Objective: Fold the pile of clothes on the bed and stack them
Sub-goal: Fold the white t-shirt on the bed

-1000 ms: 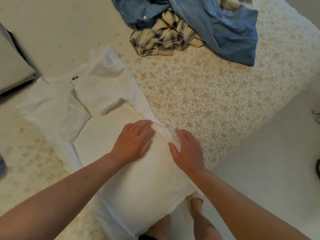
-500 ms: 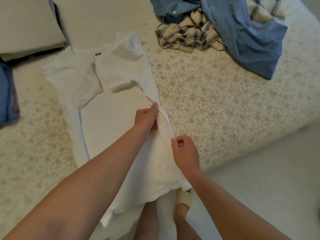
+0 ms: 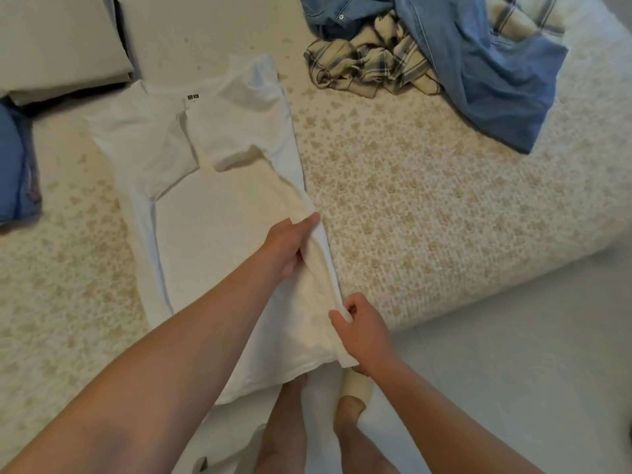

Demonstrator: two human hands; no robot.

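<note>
Now both hands (image 3: 287,248) pinch shirt (image 3: 219,213) edge.

Head camera looks steeply down at bed (image 3: 427,206)

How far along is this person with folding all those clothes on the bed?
Early to midway, it seems. A folded blue garment already lies at the left edge. In hand: the white T-shirt, sleeves folded in, its right edge gripped by the left hand and the right hand. Left: the plaid shirt and denim garments, crumpled at the top.
</note>
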